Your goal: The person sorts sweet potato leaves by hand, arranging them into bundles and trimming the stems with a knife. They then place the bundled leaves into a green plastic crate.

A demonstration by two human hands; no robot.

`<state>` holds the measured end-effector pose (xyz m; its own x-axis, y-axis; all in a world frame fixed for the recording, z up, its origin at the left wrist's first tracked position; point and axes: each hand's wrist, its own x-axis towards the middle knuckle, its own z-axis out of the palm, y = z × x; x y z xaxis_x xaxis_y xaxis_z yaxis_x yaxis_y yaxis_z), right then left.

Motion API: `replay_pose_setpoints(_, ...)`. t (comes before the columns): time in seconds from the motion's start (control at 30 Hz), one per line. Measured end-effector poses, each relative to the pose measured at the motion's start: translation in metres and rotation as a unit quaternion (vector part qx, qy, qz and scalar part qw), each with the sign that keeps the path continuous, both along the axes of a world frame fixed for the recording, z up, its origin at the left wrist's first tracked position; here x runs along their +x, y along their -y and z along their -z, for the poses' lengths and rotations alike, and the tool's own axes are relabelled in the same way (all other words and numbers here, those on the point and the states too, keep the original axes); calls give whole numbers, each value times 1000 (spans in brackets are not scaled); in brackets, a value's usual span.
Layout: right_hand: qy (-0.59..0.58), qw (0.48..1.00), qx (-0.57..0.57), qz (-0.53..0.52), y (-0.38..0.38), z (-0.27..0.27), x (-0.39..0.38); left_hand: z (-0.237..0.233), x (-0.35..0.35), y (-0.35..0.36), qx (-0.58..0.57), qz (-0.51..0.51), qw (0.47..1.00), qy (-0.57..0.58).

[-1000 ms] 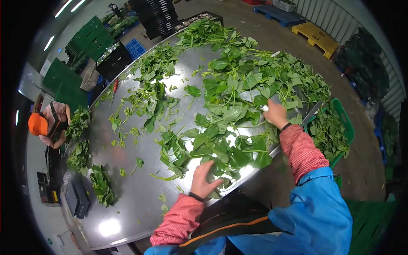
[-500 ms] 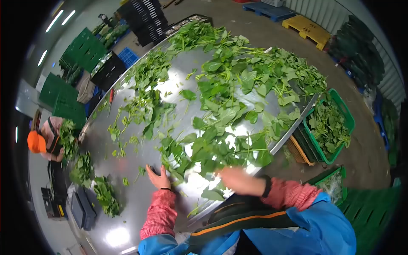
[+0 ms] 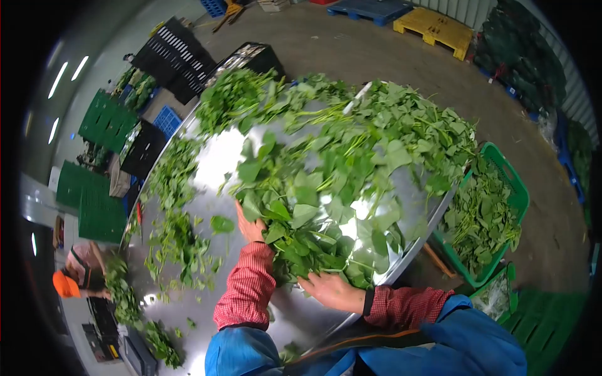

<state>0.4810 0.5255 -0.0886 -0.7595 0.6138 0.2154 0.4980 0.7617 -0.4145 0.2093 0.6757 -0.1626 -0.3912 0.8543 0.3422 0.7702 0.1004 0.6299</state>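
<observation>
My left hand (image 3: 249, 224) rests against the left side of a pile of leafy green stems (image 3: 304, 241) on the metal table (image 3: 213, 250). Its fingers are stretched out, partly under leaves. My right hand (image 3: 331, 291) lies at the near edge of the same pile, fingers spread over the lowest leaves. The pile sits between both hands. More greens (image 3: 401, 125) cover the far and right parts of the table, and loose sprigs (image 3: 179, 250) lie to the left.
A green crate of greens (image 3: 523, 194) stands beside the table's right edge. A co-worker in an orange cap (image 3: 66, 284) is at the far left, near a bunch of greens. A red-handled knife (image 3: 139, 214) lies by the left edge. Black crates (image 3: 175, 56) stand behind.
Both hands have come to the pile, the left moving forward and the right moving left and down. The leaves between them are gathered closer together. The camera view has shifted.
</observation>
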Motion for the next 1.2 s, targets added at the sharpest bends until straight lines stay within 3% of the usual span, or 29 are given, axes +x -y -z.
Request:
replay_pose_setpoints(0.07,16,999,-17,29,-48,4,38,8,49,-67,28,70,997,6)
replay_pose_setpoints(0.1,25,998,-26,42,-70,6,57,-4,88,-94,-14,52,997,53)
replay_pose_setpoints(0.13,26,998,-20,61,-92,8,77,3,117,-123,19,71,997,-13)
replay_pose_setpoints(0.27,65,986,44,146,-177,0,166,20,242,-242,78,178,981,8)
replay_pose_setpoints(0.3,76,983,59,160,-202,3,190,0,279,-258,-22,173,981,87)
replay_pose_setpoints(0.37,71,970,66,222,-248,20,236,-29,341,-276,-8,235,940,246)
replay_pose_setpoints(0.4,46,962,55,262,-270,18,260,-62,360,-268,-80,253,909,322)
replay_pose_setpoints(0.43,25,950,16,311,-288,23,284,-76,369,-262,-43,298,900,315)
replay_pose_setpoints(0.53,-36,906,-99,410,-314,31,345,-102,363,-215,-1,362,911,200)
replay_pose_setpoints(0.6,21,898,-117,424,-314,75,377,-95,336,-167,-46,373,926,14)
replay_pose_setpoints(0.67,62,886,-153,432,-326,131,388,-76,311,-122,-125,376,916,-61)
replay_pose_setpoints(0.73,83,874,-203,433,-346,196,391,-60,297,-93,-177,372,903,-122)
replay_pose_setpoints(0.8,60,869,-276,406,-367,300,390,-66,308,-90,-232,380,866,-229)
replay_pose_setpoints(0.87,11,867,-340,365,-376,409,388,-56,308,-92,-251,386,854,-243)
replay_pose_setpoints(0.9,31,856,-368,361,-379,424,381,-54,308,-95,-257,391,849,-246)
replay_pose_setpoints(1.03,170,818,-431,340,-401,391,346,-47,308,-97,-272,392,840,-259)
replay_pose_setpoints(1.2,231,829,-436,263,-403,320,330,-45,307,-84,-219,370,866,-253)
